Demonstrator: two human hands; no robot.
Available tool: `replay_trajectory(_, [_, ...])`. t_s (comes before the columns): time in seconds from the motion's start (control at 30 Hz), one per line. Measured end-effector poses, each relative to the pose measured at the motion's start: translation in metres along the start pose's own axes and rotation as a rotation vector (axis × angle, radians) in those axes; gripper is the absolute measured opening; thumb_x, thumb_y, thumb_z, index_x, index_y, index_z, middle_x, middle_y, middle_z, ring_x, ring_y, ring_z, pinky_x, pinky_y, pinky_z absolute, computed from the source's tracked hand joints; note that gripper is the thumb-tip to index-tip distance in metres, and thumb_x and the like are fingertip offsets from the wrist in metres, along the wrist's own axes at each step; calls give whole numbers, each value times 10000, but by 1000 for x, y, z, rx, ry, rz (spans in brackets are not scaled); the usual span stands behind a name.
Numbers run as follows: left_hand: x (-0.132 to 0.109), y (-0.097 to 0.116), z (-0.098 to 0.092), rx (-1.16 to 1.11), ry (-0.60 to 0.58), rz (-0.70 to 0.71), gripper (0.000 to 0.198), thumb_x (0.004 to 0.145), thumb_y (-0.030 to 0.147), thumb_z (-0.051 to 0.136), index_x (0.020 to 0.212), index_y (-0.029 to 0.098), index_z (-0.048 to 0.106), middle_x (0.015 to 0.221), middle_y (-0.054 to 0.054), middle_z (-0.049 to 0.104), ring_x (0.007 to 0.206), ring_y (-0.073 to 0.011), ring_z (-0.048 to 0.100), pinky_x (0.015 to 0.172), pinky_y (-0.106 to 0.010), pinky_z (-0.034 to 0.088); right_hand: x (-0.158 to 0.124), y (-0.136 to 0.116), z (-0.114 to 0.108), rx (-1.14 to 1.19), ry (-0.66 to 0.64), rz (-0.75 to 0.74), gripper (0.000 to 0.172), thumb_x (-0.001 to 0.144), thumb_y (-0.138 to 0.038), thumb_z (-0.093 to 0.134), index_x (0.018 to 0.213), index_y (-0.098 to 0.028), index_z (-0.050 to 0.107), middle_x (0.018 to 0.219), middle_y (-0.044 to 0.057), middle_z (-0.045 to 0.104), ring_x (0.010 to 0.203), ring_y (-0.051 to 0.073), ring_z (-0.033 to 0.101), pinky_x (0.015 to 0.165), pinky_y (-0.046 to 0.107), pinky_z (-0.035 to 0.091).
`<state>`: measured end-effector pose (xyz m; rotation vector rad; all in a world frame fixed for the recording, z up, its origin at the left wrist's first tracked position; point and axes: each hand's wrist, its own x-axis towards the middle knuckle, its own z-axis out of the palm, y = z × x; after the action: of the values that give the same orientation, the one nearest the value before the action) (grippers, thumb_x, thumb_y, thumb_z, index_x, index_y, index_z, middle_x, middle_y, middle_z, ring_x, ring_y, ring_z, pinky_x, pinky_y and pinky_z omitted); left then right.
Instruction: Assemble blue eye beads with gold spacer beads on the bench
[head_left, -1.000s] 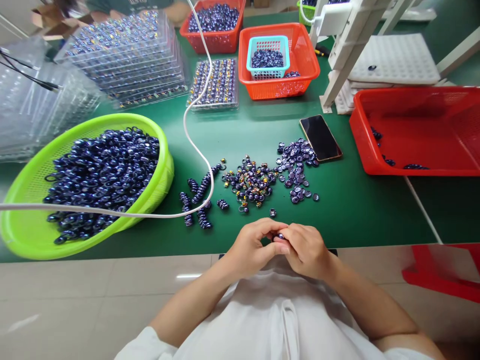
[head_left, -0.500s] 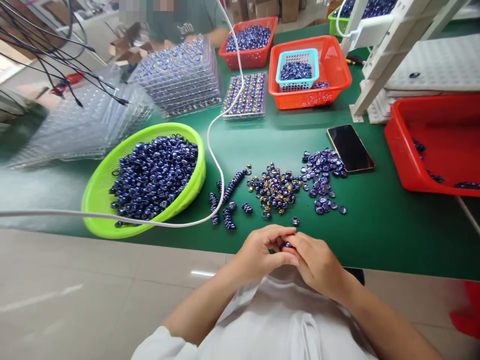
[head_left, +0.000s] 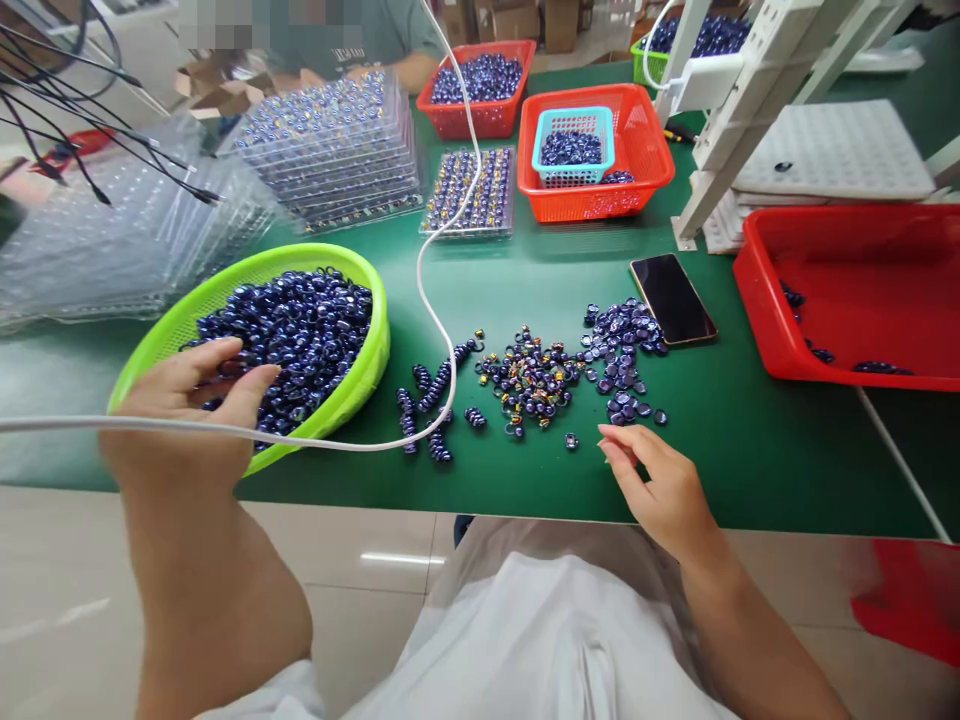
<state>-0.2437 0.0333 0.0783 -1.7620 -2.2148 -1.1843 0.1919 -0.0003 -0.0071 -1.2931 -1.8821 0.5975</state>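
Note:
My left hand [head_left: 187,415] is at the near-left side of a lime green basket [head_left: 379,330], its thumb and fingers apart over shiny dark-blue ring-like pieces [head_left: 307,330]. The fingertips reach the heap; whether they touch it I cannot tell. My right hand [head_left: 664,490] hovers by the table's near edge, fingers stretched and slightly curved, with nothing visible in it. A single dark-blue piece [head_left: 571,441] lies just left of its fingertips. Beyond are a pile of blue and gold pieces [head_left: 529,380] and flat blue discs [head_left: 621,340]. Rows of stacked rings [head_left: 439,385] lie beside the basket.
A white cable [head_left: 427,290] crosses in front of the basket and left wrist. A phone [head_left: 673,298] lies near the discs. Red bins [head_left: 840,375], clear trays [head_left: 330,165] and a white metal post [head_left: 739,130] stand around. Across the table sits another person [head_left: 352,35].
My hands were together around a small dark-blue piece and have parted. The left has swung out to the basket; the right has moved slightly right. The camera view has shifted somewhat.

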Motion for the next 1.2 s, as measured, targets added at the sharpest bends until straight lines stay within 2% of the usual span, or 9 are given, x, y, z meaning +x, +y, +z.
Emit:
replay_trajectory(0.1, [5, -10, 12, 184, 131, 106, 430, 681, 298, 836, 1090, 184, 763, 1230, -72, 727, 1041, -343, 701, 972, -552, 536, 1, 0, 4, -21, -15, -11, 197, 976, -168, 530, 1137, -223, 629, 973, 50, 702, 833, 176, 669, 760, 315, 550])
replay_trajectory(0.23, [-22, 29, 38, 140, 173, 306, 356, 763, 256, 780, 1106, 170, 744, 1186, -88, 744, 1102, -306, 684, 1002, -514, 517, 7, -3, 16, -132, -88, -44, 182, 980, -174, 513, 1114, -192, 634, 975, 79, 687, 907, 221, 647, 815, 375, 548])
replay_trajectory(0.3, [-46, 60, 53, 20, 55, 382, 307, 800, 197, 752, 1105, 168, 728, 1139, -94, 747, 1074, -268, 685, 989, -464, 527, 11, -4, 23, -230, -143, -57, 175, 972, -178, 518, 1091, -168, 646, 977, 104, 671, 923, 251, 628, 811, 409, 549])
replay_trajectory(0.43, [-94, 107, 89, -218, -375, 519, 177, 890, 176, 659, 1061, 183, 702, 1009, -84, 731, 940, -216, 660, 852, -378, 562, 15, -11, 33, -298, -251, -95, 171, 956, -159, 525, 1052, -157, 666, 966, 119, 645, 896, 263, 602, 768, 422, 554])
replay_trajectory(0.53, [-116, 124, 116, -246, -471, 551, 157, 905, 187, 634, 1050, 165, 691, 949, -97, 708, 905, -234, 601, 811, -390, 546, 14, -19, 33, -207, -338, -128, 191, 954, -151, 530, 1097, -168, 656, 977, 103, 644, 892, 245, 598, 790, 417, 555])
replay_trajectory(0.8, [-118, 149, 143, 19, -548, 484, 130, 910, 184, 577, 888, 145, 699, 886, -130, 650, 877, -276, 535, 784, -422, 487, 2, -15, 21, -41, -236, -102, 227, 968, -157, 511, 1157, -196, 630, 1016, 97, 651, 944, 232, 616, 839, 420, 544])
replay_trajectory(1.0, [-122, 151, 136, -300, -540, 394, 92, 883, 195, 605, 855, 179, 691, 837, -89, 654, 835, -237, 569, 763, -386, 480, -5, -8, 16, 63, -71, -27, 262, 958, -168, 539, 1195, -239, 627, 1062, 86, 660, 1004, 226, 632, 866, 407, 552])
replay_trajectory(1.1, [-124, 158, 126, -611, -690, 201, 47, 848, 214, 666, 831, 185, 698, 823, -64, 678, 793, -197, 606, 730, -331, 482, -3, -10, 11, 149, -66, 29, 342, 949, -201, 579, 1283, -275, 588, 1227, 87, 635, 1107, 227, 617, 879, 384, 558])
replay_trajectory(1.2, [-124, 164, 122, -864, -929, -160, 79, 819, 248, 708, 801, 172, 701, 780, -47, 703, 726, -168, 615, 682, -293, 476, -1, -13, 7, 274, -110, 31, 344, 946, -213, 597, 1280, -295, 596, 1256, 68, 632, 1108, 203, 628, 853, 332, 569])
